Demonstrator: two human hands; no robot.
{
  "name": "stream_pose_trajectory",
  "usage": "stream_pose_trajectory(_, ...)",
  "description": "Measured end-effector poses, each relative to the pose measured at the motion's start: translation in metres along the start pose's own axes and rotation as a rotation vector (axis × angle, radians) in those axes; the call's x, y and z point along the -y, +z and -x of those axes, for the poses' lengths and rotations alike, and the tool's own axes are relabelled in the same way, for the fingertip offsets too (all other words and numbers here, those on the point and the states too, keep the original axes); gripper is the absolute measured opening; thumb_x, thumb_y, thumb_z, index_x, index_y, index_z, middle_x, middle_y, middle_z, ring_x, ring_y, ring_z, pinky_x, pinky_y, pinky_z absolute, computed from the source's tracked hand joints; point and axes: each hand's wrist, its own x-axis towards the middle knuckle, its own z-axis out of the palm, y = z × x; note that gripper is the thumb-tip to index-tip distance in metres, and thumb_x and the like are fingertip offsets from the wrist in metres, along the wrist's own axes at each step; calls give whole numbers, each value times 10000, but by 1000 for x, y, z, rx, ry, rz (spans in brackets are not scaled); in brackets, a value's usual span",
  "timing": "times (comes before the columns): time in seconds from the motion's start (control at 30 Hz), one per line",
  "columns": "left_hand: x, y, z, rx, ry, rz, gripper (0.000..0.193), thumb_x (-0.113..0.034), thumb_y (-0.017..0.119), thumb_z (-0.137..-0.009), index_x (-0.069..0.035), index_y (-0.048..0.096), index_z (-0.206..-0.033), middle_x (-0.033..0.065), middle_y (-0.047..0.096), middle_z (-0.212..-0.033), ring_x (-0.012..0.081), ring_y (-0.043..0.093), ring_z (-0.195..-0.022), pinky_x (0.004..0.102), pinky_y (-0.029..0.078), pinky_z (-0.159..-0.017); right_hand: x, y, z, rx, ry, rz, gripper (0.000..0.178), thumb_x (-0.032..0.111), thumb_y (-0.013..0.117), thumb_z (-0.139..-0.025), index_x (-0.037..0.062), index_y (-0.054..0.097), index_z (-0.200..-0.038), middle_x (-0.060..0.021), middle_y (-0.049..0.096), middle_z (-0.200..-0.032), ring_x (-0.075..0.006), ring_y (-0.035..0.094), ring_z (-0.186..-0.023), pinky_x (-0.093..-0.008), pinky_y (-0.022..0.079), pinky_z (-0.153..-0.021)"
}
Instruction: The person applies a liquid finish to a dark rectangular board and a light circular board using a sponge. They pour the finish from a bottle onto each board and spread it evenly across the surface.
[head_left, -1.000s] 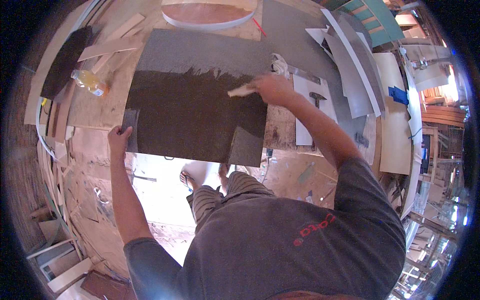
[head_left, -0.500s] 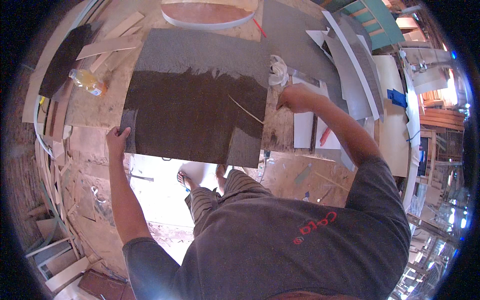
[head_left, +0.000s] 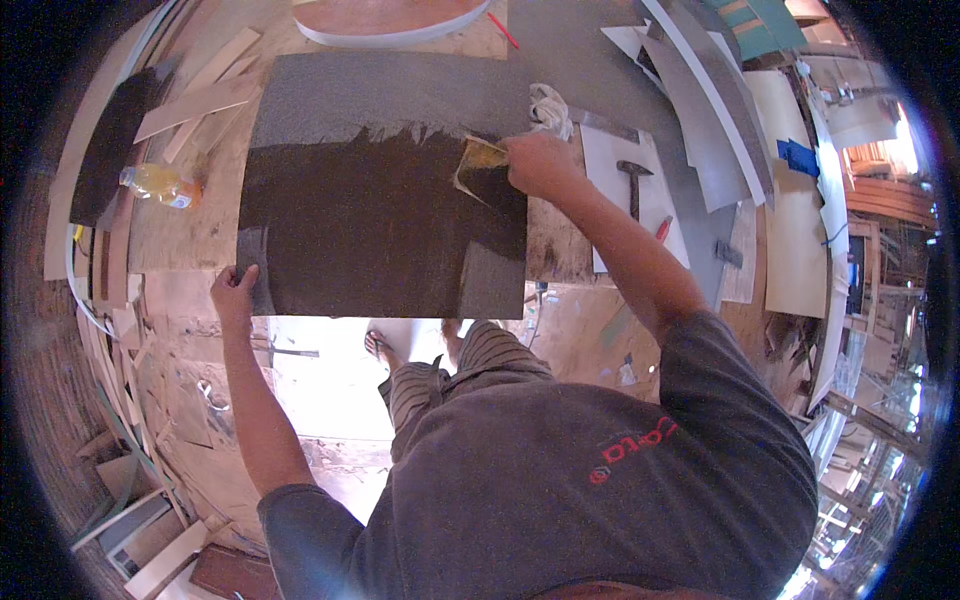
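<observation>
In front of me lies a grey rectangular panel [head_left: 385, 95], most of its face covered by a dark brown, wet-looking coat. A paler patch stays at its lower right corner. My left hand [head_left: 234, 292] grips the panel's lower left edge, thumb on top. Over the upper right part of the coat, my right hand [head_left: 545, 165] is closed on a thin, flat, yellowish spreader [head_left: 484, 154], which is tilted against the surface. A crumpled whitish rag [head_left: 549, 112] lies just beyond the right hand.
A hammer [head_left: 634, 185] and a red-handled tool [head_left: 664, 229] lie on a white sheet to the right. Long grey and white strips [head_left: 700, 110] are stacked farther right. Leftward are a bottle of yellow-orange liquid [head_left: 160, 186] and wood strips [head_left: 200, 113]. A white-rimmed rounded board [head_left: 390, 22] lies far off.
My right hand has moved left from beside the panel onto its upper right part, where the spreader now shows. The left hand keeps its hold on the edge.
</observation>
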Motion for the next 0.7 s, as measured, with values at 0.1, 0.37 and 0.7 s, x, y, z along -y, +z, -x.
stream_pose_trajectory(0.1,1,-2,6,4,-1,16,244,-191,836,-849,-1,704,-925,7,668,-798,89,554,-712,278,455,-670,37,-6,11,104,-30,-32,335,143,651,-830,197,757,-1143,-132,749,-942,-361,727,-929,-514,582,-764)
stream_pose_trajectory(0.37,18,0,-2,41,-82,68,267,-185,842,-849,27,690,-904,8,660,-798,94,537,-708,274,439,-652,33,-4,82,238,-569,110,327,134,693,-788,243,785,-1083,-3,765,-985,-269,670,-1051,-415,574,-790)
stream_pose_trajectory(0.7,7,-5,4,55,-27,130,275,-213,850,-839,13,694,-860,-3,635,-764,91,521,-683,282,432,-633,-39,-43,131,649,-133,185,216,176,739,-815,134,800,-1018,-154,757,-951,-328,732,-880,-463,573,-747)
